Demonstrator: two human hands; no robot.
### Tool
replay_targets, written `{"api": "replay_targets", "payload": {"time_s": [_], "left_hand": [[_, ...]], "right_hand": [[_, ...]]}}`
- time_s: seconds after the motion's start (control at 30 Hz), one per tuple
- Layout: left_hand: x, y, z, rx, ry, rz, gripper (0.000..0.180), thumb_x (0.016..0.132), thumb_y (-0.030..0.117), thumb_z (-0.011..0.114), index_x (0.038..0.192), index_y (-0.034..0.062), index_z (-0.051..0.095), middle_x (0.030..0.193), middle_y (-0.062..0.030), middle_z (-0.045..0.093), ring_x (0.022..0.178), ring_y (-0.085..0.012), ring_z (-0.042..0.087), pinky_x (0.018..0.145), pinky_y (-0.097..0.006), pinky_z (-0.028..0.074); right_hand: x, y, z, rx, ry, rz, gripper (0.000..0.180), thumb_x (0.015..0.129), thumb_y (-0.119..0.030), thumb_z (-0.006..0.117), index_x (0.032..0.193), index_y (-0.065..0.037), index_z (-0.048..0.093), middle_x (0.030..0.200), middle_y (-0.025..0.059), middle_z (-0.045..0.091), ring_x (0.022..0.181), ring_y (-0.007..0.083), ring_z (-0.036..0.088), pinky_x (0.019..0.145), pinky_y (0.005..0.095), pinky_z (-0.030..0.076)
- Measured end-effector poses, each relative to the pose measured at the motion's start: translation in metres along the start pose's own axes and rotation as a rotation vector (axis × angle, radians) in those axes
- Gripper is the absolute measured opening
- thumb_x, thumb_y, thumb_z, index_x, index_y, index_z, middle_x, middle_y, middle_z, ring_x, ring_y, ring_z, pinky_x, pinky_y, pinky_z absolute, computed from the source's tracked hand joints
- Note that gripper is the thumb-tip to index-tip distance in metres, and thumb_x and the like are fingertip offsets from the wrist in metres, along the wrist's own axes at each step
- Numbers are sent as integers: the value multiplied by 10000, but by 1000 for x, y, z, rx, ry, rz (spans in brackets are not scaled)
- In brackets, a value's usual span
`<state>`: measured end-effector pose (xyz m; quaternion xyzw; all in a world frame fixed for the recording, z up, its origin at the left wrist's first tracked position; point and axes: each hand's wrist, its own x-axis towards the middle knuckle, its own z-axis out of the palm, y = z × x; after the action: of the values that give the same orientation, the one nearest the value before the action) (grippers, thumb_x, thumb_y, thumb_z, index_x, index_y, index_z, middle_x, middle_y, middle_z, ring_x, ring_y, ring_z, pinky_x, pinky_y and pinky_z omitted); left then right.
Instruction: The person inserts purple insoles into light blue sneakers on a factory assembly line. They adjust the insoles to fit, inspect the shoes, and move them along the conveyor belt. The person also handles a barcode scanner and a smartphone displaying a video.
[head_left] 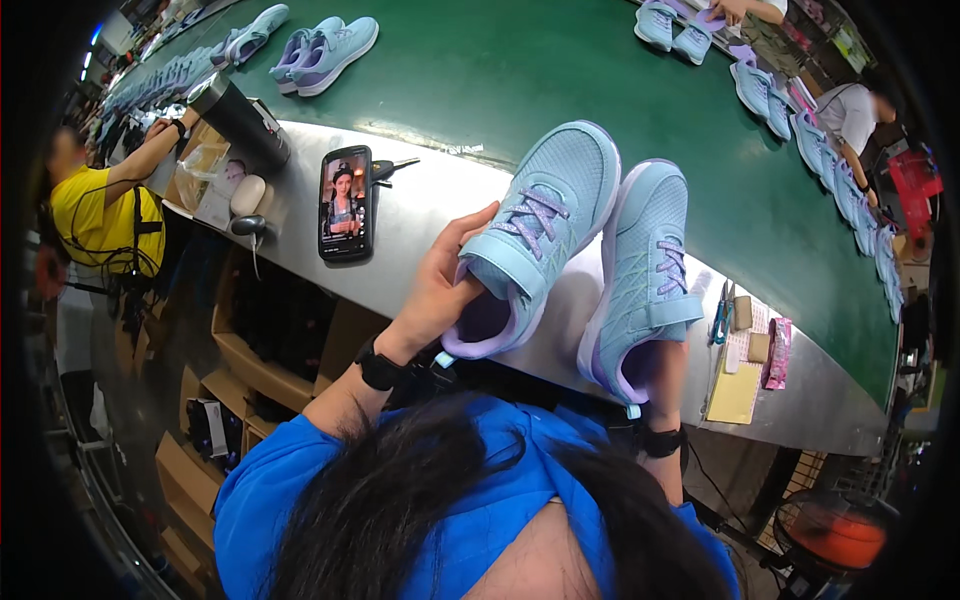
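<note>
Two light-blue sneakers with purple laces and lilac lining are held up side by side in front of me, toes pointing away. My left hand (445, 280) grips the left sneaker (540, 210), its thumb inside the opening and its fingers along the outer side. Behind the right sneaker (650, 250), my right hand (668, 375) reaches in at the opening; the shoe hides most of its fingers. Each shoe has a strap across the top and a small pull loop at the heel. Both are lifted above the metal edge of the bench.
A phone (345, 205) and a dark tumbler (240, 125) stand left on the metal ledge (430, 180). Scissors (722, 315) and a yellow notepad (733, 393) lie right. More sneakers (325, 55) line the green belt (480, 70). Co-workers sit at both sides; a fan (835, 525) stands lower right.
</note>
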<state>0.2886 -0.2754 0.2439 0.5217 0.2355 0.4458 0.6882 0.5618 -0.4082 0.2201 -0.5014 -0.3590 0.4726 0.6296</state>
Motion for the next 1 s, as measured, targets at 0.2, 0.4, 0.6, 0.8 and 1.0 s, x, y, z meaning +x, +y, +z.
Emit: {"api": "replay_targets", "payload": {"time_s": [0.2, 0.4, 0.6, 0.8, 1.0], "left_hand": [[-7, -2, -16, -112, 8, -77, 571, 920, 82, 608, 1421, 51, 337, 1307, -88, 522, 1186, -163, 517, 1011, -332, 415], [-11, -38, -11, -272, 8, -291, 454, 977, 187, 536, 1391, 67, 393, 1298, -49, 529, 1160, -153, 524, 996, -329, 422], [-12, -44, -5, -318, 19, -322, 468, 977, 180, 534, 1405, 79, 373, 1314, -53, 520, 1173, -156, 520, 1000, -328, 421], [-8, -27, -8, -224, 38, -177, 534, 938, 110, 578, 1418, 73, 347, 1309, -65, 526, 1194, -154, 505, 1018, -325, 404], [4, 14, 2, 209, 125, 52, 643, 820, -10, 656, 1406, 97, 414, 1284, -115, 539, 1180, -193, 522, 1002, -327, 412]], "right_hand": [[-1, 11, -26, 23, 24, -1, 562, 977, -286, 516, 1441, -41, 312, 1351, 108, 474, 1212, 210, 481, 1025, 349, 373], [4, 41, -24, 207, -63, 174, 544, 1026, -350, 359, 1433, 5, 294, 1382, 152, 452, 1227, 258, 494, 1049, 397, 389], [-1, 27, -9, 55, -88, 136, 514, 1032, -337, 352, 1425, -8, 313, 1370, 133, 464, 1213, 234, 500, 1035, 386, 397], [1, 9, -2, -13, 40, 61, 563, 983, -290, 501, 1436, -12, 315, 1395, 111, 440, 1237, 215, 469, 1037, 358, 373], [21, -36, 21, -224, -5, -172, 732, 856, -191, 691, 1457, -32, 303, 1422, 124, 429, 1262, 216, 457, 1044, 346, 364]]}}
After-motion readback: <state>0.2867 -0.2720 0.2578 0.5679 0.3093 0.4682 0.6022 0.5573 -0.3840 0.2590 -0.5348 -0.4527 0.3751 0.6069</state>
